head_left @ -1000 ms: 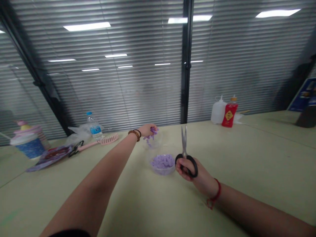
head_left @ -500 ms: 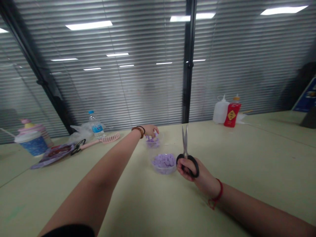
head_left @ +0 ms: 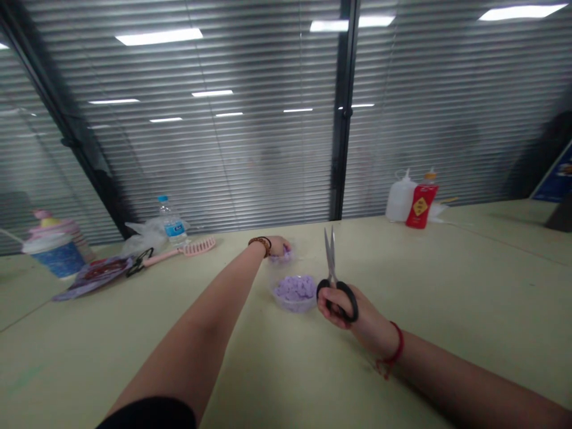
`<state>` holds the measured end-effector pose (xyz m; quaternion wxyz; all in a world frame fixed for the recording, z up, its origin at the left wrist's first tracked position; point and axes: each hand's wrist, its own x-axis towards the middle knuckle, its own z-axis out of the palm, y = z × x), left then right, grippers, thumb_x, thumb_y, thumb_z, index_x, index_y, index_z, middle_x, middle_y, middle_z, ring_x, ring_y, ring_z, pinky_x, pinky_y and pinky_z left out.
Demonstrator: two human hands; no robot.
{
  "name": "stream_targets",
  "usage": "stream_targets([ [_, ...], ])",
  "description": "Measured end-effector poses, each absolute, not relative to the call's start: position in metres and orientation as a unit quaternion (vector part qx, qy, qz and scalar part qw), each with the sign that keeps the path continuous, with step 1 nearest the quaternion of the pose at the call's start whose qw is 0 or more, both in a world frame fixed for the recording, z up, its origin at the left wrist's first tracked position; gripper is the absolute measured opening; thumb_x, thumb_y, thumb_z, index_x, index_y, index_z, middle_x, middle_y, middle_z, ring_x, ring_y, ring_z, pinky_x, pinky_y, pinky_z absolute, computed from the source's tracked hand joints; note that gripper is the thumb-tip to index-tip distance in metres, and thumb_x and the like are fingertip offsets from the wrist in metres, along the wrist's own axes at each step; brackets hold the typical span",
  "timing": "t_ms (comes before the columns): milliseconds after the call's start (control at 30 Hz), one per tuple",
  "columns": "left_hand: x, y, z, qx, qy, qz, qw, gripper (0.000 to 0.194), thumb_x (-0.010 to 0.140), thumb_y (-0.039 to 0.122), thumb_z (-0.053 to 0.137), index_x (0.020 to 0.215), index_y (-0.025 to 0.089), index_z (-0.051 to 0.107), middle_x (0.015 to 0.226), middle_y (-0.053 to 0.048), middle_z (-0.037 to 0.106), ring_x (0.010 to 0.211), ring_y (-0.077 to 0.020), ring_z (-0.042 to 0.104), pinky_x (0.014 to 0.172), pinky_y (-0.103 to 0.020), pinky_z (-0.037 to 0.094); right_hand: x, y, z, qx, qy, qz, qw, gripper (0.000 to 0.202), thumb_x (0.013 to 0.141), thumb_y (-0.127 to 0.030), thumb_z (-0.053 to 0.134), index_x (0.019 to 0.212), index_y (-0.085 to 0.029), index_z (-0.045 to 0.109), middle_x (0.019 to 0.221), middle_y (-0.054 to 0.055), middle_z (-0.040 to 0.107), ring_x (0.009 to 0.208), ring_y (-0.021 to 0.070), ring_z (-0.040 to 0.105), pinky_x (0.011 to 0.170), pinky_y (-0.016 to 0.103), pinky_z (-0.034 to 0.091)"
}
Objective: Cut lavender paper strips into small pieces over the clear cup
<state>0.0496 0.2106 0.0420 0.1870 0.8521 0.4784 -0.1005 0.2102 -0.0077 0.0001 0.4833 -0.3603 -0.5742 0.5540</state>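
Observation:
My left hand (head_left: 279,245) reaches down into the farther small clear container (head_left: 289,258), which holds purple pieces. Its fingers are bent and closed, and their tips are hidden among the pieces, so what they pinch cannot be made out. Closer to me, a round clear bowl (head_left: 295,306) full of light purple pieces sits on the table. My right hand (head_left: 338,306), just right of this bowl, is closed round the black handles of the scissors (head_left: 331,262). The blades point up and are slightly apart.
On the left are a blue cup (head_left: 58,256), a purple package (head_left: 96,276), a pink hairbrush (head_left: 199,246), a water bottle (head_left: 174,225) and a plastic bag (head_left: 142,239). A white squeeze bottle (head_left: 400,199) and a red bottle (head_left: 420,205) stand at the back right. Window blinds rise behind the table.
My left hand has moved slightly right and lowered into the farther container, covering more of its contents. My right hand holds the scissors almost as before, with the blades slightly closer together.

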Motion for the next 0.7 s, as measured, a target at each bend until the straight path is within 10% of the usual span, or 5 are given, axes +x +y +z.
stream_targets([
  [700, 0.036, 0.212, 0.105, 0.846, 0.454, -0.008, 0.279, 0.039, 0.063, 0.021, 0.063, 0.102, 0.019, 0.058, 0.075, -0.001, 0.058, 0.056, -0.0082, 0.049, 0.052, -0.019, 0.047, 0.211, -0.007, 0.001, -0.367, -0.578, 0.543, 0.485, 0.039, 0.074, -0.047, 0.051, 0.056, -0.013, 0.052, 0.044, -0.004, 0.042, 0.033, 0.0033, 0.032, 0.032, 0.017, 0.019],
])
